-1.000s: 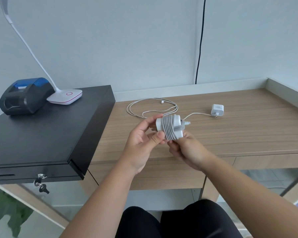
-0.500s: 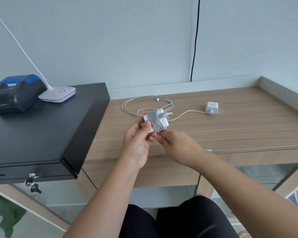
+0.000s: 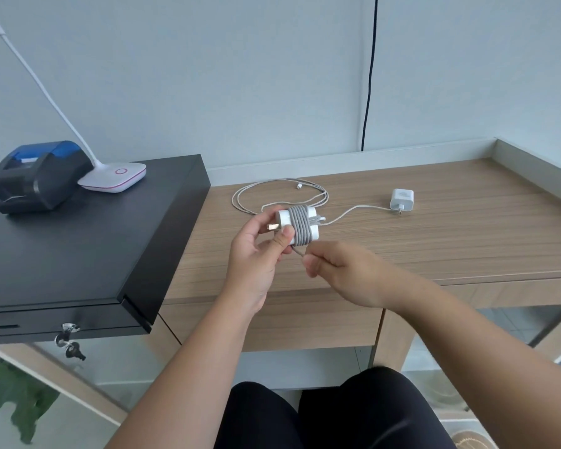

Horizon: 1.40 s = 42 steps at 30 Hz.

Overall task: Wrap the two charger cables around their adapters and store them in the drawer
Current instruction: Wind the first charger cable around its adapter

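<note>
A: Above the front edge of the surface (image 3: 467, 228), near its left end, the left hand (image 3: 256, 251) is holding the wrapped adapter (image 3: 300, 226) in the air, thumb curled against its underside and fingers round its left end.

B: And the right hand (image 3: 340, 270)?

A: It is pinching the loose tail of the grey cable (image 3: 299, 252) just below the coil.

B: Then the tail probably needs pulling snug and tucking under a turn, while the left hand is keeping the coil from slipping.

A: The adapter's long axis is lying roughly left to right, prongs (image 3: 273, 226) pointing left towards the black cash drawer (image 3: 78, 254).

B: The second charger?

A: Its small adapter (image 3: 402, 199) is lying towards the back of the surface, right of centre, its white cable (image 3: 272, 192) looping loose to the left.
</note>
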{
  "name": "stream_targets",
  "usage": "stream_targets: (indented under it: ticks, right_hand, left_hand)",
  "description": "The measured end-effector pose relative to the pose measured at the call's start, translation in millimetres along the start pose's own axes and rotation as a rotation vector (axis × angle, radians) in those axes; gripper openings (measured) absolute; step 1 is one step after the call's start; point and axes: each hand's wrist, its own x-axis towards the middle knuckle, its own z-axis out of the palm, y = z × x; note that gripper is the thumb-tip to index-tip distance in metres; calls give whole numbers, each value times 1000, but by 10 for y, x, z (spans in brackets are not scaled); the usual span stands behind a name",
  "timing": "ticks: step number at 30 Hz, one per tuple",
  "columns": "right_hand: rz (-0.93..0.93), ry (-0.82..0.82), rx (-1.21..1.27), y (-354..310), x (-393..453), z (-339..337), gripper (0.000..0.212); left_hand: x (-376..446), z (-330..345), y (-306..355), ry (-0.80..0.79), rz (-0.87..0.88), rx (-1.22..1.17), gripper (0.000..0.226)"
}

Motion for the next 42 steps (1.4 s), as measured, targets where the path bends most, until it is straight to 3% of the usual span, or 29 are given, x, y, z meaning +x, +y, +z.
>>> stream_targets:
  ticks: [8,18,25,29,33,37,42]
  right_hand:
    - [-154,85,-37,30,141,-474,22]
    - [-319,127,-63,193,238,-472,20]
    - [-267,180,430,310,269,-244,32]
    - [-199,224,681,331,234,-78,28]
    - [-178,367,797,305,197,48,22]
    - [-152,475,888,262,175,177,9]
    - [-100,628,793,258,178,340,7]
  left_hand:
    - [-84,-60,1,-177,43,234,39]
    - [-70,-209,96,-389,136,490,43]
    - [-78,-261,134,-441,156,465,44]
    - [-54,-277,73,-413,160,396,45]
    - [-81,-229,-26,-209,30,189,54]
    - [-140,-121,-70,-27,-63,96,43]
    - [-154,37,-89,5,-194,-149,23]
